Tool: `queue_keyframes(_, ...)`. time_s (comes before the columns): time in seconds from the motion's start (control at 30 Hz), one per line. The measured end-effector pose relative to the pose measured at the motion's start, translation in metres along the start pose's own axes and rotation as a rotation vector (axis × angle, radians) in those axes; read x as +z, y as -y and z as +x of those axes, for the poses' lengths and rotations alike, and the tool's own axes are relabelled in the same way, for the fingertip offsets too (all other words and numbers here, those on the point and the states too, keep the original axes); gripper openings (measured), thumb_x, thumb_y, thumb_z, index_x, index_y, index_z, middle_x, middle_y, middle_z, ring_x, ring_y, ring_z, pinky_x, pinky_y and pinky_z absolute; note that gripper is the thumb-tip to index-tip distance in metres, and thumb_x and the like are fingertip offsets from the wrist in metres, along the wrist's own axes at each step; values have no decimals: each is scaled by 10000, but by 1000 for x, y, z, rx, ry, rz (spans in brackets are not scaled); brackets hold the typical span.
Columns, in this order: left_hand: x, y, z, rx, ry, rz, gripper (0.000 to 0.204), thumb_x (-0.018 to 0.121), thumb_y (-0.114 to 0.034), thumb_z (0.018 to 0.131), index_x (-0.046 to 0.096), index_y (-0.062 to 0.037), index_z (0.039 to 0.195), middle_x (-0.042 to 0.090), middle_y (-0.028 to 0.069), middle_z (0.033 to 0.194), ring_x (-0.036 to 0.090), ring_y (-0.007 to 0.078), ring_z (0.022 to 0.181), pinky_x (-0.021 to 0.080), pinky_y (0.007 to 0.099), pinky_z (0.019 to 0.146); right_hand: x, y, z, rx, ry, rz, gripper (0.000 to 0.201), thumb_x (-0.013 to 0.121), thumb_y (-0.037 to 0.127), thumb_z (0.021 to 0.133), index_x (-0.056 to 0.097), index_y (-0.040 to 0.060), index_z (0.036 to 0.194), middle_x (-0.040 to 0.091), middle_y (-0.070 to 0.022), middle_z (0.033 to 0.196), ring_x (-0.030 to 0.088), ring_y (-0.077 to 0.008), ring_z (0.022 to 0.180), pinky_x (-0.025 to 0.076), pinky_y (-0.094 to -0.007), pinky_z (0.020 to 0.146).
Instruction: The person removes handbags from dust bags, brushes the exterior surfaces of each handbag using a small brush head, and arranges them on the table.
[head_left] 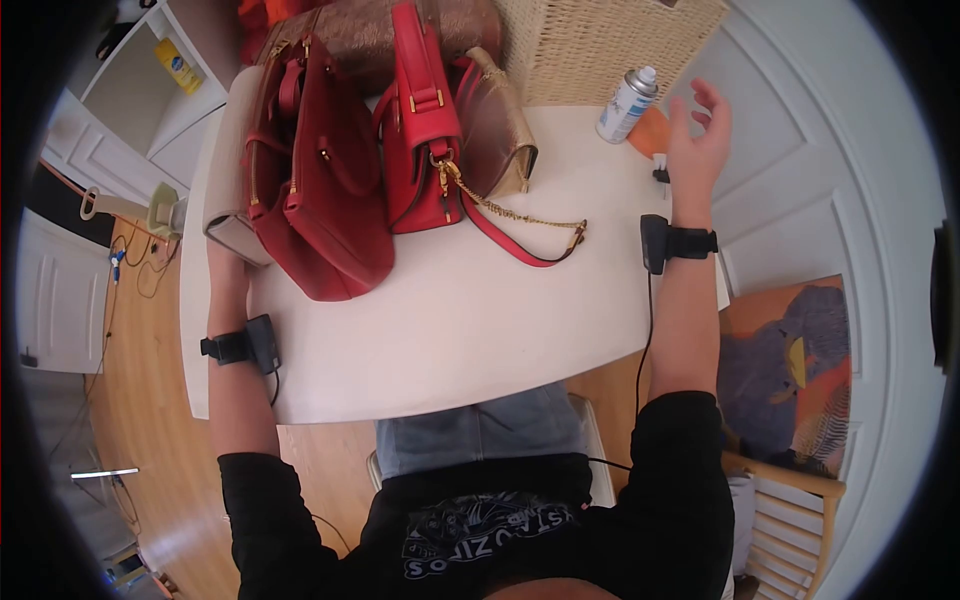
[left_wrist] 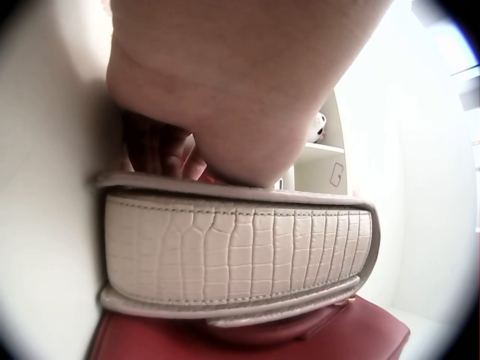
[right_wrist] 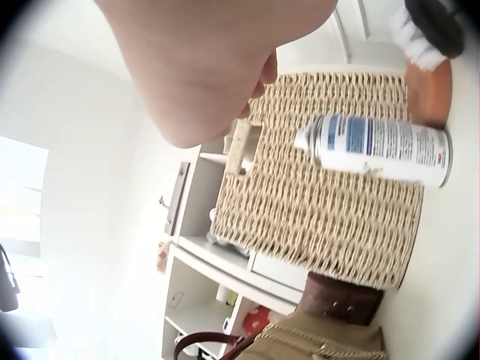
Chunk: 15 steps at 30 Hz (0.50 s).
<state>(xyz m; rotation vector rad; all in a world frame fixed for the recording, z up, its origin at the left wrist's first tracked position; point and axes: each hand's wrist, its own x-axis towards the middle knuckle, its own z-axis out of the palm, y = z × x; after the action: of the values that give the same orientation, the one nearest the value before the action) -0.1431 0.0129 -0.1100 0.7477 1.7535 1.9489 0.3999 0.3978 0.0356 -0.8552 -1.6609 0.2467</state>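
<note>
A cream bag (head_left: pixel 232 160) with a crocodile pattern stands at the left end of a row of bags. My left hand (left_wrist: pixel 225 97) is against its outer side in the left wrist view, fingers partly hidden; the head view hides the hand. Beside it stand a large red handbag (head_left: pixel 330 220), a smaller red bag (head_left: pixel 420 180) with a chain, and a brown and gold bag (head_left: pixel 515 130). My right hand (head_left: pixel 700 145) is raised at the right, fingers loosely bent, holding nothing. Near it stands a white spray can (head_left: pixel 626 106).
Behind the bags are a brown patterned bag (head_left: pixel 360 40) and a woven basket (head_left: pixel 580 50). An orange item and a brush (right_wrist: pixel 435 34) lie by the can. A door is at the right, shelves (head_left: pixel 140 80) at the left. A red strap (head_left: pixel 510 245) trails over the white table (head_left: pixel 450 330).
</note>
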Motion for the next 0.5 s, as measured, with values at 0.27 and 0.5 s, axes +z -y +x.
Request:
queue_keyframes(0.27,12,-14,-3,-25,-72,10,451,599,-285,1060,587,-68,1456,702,61,1319,706,174,1150,572,349,962,58,-50,-15,-199,102,-292,909,854,244,905,338,-73,1583,611,-277,1444,651,-359,1277,507,-431,1090)
queue_keyframes(0.5,18,-21,-11,4,-28,23,372,612,-259,1051,634,-83,1378,732,44,1211,713,160,1077,569,330,913,48,-44,-11,178,260,-2,910,888,229,887,365,-93,1558,686,-263,1299,725,-309,1148,573,-392,990)
